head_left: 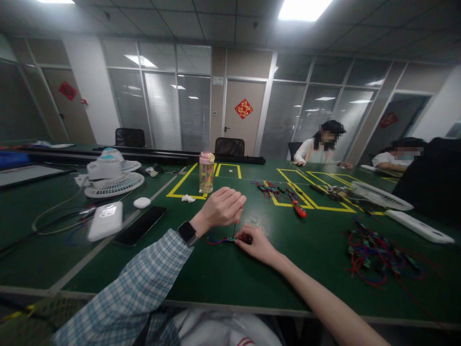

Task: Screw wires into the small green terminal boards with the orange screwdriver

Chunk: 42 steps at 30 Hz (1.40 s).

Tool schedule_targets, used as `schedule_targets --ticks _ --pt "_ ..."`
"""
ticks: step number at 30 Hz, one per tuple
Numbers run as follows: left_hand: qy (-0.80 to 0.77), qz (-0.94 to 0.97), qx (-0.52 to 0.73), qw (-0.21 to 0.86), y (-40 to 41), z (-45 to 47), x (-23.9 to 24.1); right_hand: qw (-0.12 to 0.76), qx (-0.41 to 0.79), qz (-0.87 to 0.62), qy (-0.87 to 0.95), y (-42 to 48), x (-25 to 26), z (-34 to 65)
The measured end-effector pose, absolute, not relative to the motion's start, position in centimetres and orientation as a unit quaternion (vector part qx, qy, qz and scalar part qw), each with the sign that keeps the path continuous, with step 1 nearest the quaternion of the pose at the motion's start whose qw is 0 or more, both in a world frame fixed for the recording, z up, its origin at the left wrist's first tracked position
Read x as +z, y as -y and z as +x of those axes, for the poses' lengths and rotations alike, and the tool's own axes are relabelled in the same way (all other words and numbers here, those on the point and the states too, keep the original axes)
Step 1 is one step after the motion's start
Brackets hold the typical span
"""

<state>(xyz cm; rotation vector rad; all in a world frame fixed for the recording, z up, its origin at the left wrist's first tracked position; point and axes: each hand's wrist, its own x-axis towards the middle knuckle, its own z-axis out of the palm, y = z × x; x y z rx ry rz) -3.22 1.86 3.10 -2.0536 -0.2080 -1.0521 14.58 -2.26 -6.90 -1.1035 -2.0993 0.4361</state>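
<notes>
My left hand [224,206], with a dark watch [188,232] on its wrist, is closed in a fist above the table. From under it a thin dark screwdriver shaft [234,231] points straight down, with a bit of orange at its top; the fist hides the handle. The tip meets a small green circuit board [230,239] on the table, with red and blue wires [215,241] trailing left. My right hand [256,244] rests on the table, fingertips pinching the board's right end. A dark part [248,239] shows between its fingers.
A pink-lidded bottle [206,174] stands ahead. Left lie a phone [141,226], a white power bank [105,221] and a fan [114,178]. Right are wired boards [378,257], a red-handled tool [299,209] and a second wire pile [270,189]. Two people sit far right.
</notes>
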Motion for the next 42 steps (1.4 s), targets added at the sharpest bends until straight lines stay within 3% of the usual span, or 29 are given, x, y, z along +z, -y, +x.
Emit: schedule_targets --ticks 11,18,25,33,36,39,42 --pt "0.101 -0.792 -0.447 0.404 -1.8 -3.0 2.3 0.367 0.176 -0.420 0.811 2.1 -7.3 14.7" --pt "0.144 -0.841 -0.447 0.269 -1.9 -2.7 1.8 0.360 0.170 -0.423 0.814 2.1 -7.2 14.7" --pt "0.213 -0.791 -0.573 -0.011 -0.8 -1.1 0.7 0.359 0.183 -0.423 0.812 2.0 -7.4 14.8" --pt "0.237 -0.759 -0.597 -0.104 -1.0 -1.6 0.6 0.348 0.179 -0.432 0.812 2.2 -7.0 14.7" --pt "0.238 -0.710 -0.607 -0.266 -1.7 -1.5 0.5 0.347 0.175 -0.430 0.815 2.1 -7.1 14.7" --pt "0.198 -0.606 -0.588 -0.499 -2.6 -1.2 0.4 0.346 0.171 -0.431 0.816 2.0 -7.3 14.8" --pt "0.179 -0.523 -0.559 -0.618 -3.2 -1.2 0.3 0.346 0.167 -0.428 0.818 2.0 -7.2 14.8"
